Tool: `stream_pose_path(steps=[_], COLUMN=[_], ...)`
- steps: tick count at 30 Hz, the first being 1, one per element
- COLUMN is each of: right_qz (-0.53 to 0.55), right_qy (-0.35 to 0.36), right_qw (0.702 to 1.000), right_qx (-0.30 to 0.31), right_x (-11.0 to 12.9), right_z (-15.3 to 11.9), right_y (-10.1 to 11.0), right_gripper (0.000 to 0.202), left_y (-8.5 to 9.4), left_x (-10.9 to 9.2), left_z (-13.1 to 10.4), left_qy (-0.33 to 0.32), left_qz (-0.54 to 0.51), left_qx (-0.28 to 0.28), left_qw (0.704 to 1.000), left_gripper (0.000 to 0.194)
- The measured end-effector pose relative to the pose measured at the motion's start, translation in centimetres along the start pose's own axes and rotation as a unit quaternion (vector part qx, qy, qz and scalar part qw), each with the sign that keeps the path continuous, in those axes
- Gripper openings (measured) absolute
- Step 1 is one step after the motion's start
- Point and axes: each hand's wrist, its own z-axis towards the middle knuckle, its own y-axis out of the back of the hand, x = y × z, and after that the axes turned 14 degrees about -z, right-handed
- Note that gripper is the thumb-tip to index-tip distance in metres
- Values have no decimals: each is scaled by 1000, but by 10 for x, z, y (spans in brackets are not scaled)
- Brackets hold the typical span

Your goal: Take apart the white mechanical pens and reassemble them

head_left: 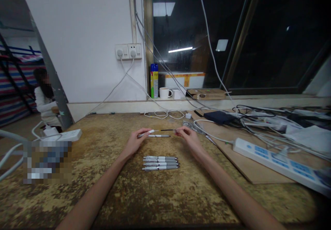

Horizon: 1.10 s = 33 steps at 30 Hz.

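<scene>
While the left hand (134, 142) has its fingers closed on a slim white plastic pen barrel (151, 132), the right hand (188, 136) pinches a thin dark rod (167, 130), probably a refill, roughly in line with it. Between the hands, one white-and-grey pen (160, 136) lies on the worn yellow-brown wooden table (165, 199); nearer the person, several similar pens (160, 163) lie side by side.

The location is an indoor room resembling a dormitory. Indicators: bunk-like metal frame (9, 58) with striped cloth (7, 95) at left; mug (163, 92) and spray can (154, 82) on the windowsill (271, 100); power strip (271, 160) on a worn wooden table (155, 202).
</scene>
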Motion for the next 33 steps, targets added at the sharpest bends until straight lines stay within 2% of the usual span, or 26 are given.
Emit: stream_pose_path(steps=[9,13,22,33], right_qz=[-16,-38,-67,-89], right_qy=[11,32,82,78], right_qw=[1000,999,993,991], right_qx=[0,1,44,65], right_x=[8,6,-5,-7], right_z=[-3,-2,-5,-6], right_y=[-1,-4,-16,-16], right_gripper=[31,30,24,27], left_y=[-4,-6,-9,-12], left_x=[-8,-12,-14,-16], left_z=[-2,-4,-7,-8], left_qy=[2,3,-2,1], left_qz=[-5,-2,10,7], left_qx=[17,36,65,76], left_qw=[1000,999,998,997], left_gripper=[37,38,35,34])
